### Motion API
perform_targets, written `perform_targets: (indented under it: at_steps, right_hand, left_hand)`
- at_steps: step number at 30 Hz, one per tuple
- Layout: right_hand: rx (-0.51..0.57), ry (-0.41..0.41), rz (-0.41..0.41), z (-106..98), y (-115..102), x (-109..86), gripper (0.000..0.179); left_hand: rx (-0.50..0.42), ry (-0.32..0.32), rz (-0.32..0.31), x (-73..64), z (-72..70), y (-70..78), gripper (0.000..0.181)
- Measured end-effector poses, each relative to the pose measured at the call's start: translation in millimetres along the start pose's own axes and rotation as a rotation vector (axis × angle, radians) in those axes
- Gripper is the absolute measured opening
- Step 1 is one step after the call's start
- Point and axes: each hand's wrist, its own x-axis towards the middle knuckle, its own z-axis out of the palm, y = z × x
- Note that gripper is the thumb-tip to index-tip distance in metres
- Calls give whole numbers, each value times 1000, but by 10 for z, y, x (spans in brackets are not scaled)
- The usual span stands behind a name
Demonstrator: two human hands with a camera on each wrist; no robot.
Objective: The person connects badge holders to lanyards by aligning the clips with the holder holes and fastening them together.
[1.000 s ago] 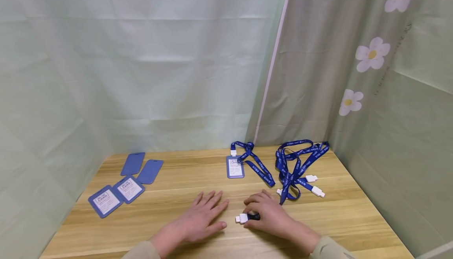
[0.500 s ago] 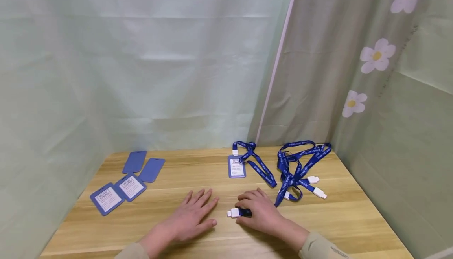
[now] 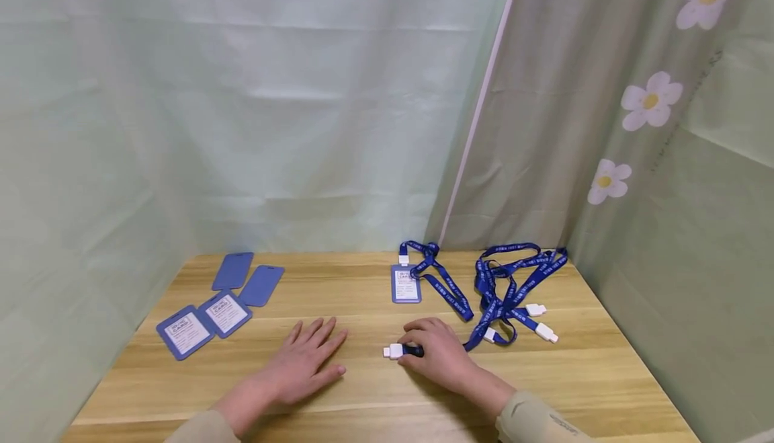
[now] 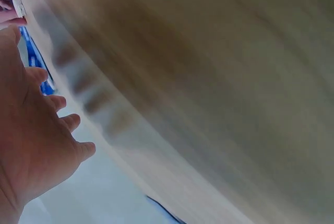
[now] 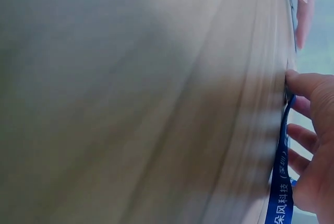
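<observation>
My right hand (image 3: 440,355) pinches a blue lanyard (image 5: 282,182) just behind its white plastic buckle (image 3: 396,351), which points left low over the table. The strap trails back under the palm towards the other lanyards. Fingers spread, my left hand (image 3: 299,366) is palm down at or just above the wood, holding nothing; the left wrist view also shows this hand (image 4: 42,130) with its fingers stretched out. Several blue lanyards (image 3: 498,302) with white buckles lie tangled to the right. Behind the hands, a badge holder (image 3: 406,290) is joined to its own lanyard (image 3: 447,295).
On the left lie two blue badge holders with printed cards, one in front (image 3: 184,333) and one beside it (image 3: 226,313). Two plain blue holders (image 3: 232,271) lie behind them. Pale curtains (image 3: 302,127) surround the wooden table (image 3: 338,423) at the back and sides.
The right hand has drawn the pinched lanyard and its buckle a little to the left and away from me. The left hand has shifted left, still spread. The camera view has shifted slightly.
</observation>
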Motion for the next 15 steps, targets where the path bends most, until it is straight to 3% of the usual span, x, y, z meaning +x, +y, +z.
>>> perform_targets:
  at_steps: [6, 10, 15]
  right_hand:
    - [-13, 19, 0, 58, -69, 106, 29]
    - [-10, 23, -4, 75, -97, 139, 29]
    - [-42, 7, -45, 48, -105, 137, 40]
  left_hand:
    - [-6, 50, -55, -108, -53, -185, 67]
    - [22, 34, -114, -167, -111, -263, 69]
    - [33, 77, -140, -214, -160, -380, 68]
